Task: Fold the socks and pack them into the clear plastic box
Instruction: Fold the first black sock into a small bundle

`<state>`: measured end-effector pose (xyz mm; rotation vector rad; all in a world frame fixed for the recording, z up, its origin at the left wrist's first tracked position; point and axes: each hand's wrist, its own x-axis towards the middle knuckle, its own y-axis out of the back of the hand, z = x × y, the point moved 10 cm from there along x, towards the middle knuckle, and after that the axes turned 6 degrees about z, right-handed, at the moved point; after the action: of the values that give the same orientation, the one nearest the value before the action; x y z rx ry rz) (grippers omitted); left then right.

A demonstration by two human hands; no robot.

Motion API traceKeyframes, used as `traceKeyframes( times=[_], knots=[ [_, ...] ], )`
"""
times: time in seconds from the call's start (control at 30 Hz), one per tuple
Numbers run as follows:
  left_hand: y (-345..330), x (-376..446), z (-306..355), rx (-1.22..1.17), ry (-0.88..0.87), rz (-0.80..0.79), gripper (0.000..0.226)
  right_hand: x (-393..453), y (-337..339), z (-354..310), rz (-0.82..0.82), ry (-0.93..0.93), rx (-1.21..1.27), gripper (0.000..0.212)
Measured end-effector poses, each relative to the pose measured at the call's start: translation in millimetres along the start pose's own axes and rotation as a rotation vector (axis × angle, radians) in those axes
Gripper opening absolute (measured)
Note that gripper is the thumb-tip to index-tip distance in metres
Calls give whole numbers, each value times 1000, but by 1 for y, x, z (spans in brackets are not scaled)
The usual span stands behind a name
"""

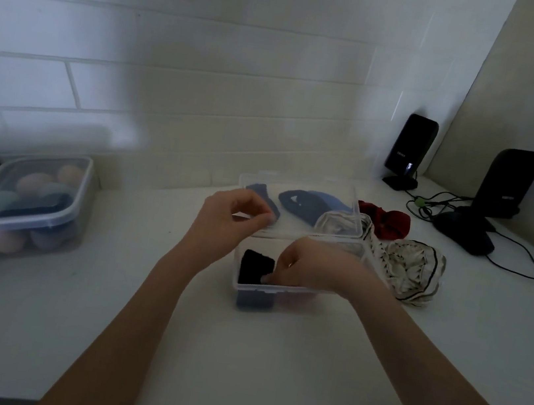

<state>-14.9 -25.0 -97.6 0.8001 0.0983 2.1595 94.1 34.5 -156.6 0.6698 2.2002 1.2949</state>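
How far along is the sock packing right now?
Early on. One folded black sock sits in the clear plastic box; the right hand presses it down while the left hand holds the lid up. Blue socks, a red one and patterned ones remain on the counter.

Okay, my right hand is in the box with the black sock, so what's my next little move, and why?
Probably press the black sock flat into its corner, then draw the right hand out. The fingers are on the sock inside the clear box, and blue socks lie unpacked behind the lid that the left hand holds.
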Motion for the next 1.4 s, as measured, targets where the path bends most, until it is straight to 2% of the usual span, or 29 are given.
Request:
traceKeyframes(
  times=[0.13, 0.23, 0.47, 0.7, 0.97, 1.13, 1.2, 1.27, 1.3, 1.4],
  knots=[
    [1, -2, 4, 2, -16, 77, 25, -1, 8, -31, 114, 238, 51, 19],
    [0, -5, 6, 30, -32, 124, 22, -5, 10, -44, 119, 357, 28, 22],
    [-4, -9, 9, 80, -63, 123, 10, -5, 8, -47, 101, 353, -41, 31],
    [-2, -10, 8, 58, -43, 174, 12, 0, 1, -47, 12, 319, -59, 32],
    [-2, -9, 6, 15, -11, 183, 17, 1, -9, -51, -82, 342, -149, 43],
    [5, -10, 6, -29, 13, 219, 18, -1, -10, -56, -86, 383, -188, 45],
    [14, -9, 3, -65, 38, 271, 19, -3, 1, -52, -76, 365, -114, 42],
    [25, -8, -4, -113, 73, 337, 20, -6, 31, -47, 20, 358, 98, 29],
    [30, -7, -9, -135, 97, 371, 20, -7, 55, -39, 126, 355, 235, 24],
    [45, -8, -21, -162, 151, 478, 21, -12, 137, 15, 628, 287, 493, 19]
  ],
)
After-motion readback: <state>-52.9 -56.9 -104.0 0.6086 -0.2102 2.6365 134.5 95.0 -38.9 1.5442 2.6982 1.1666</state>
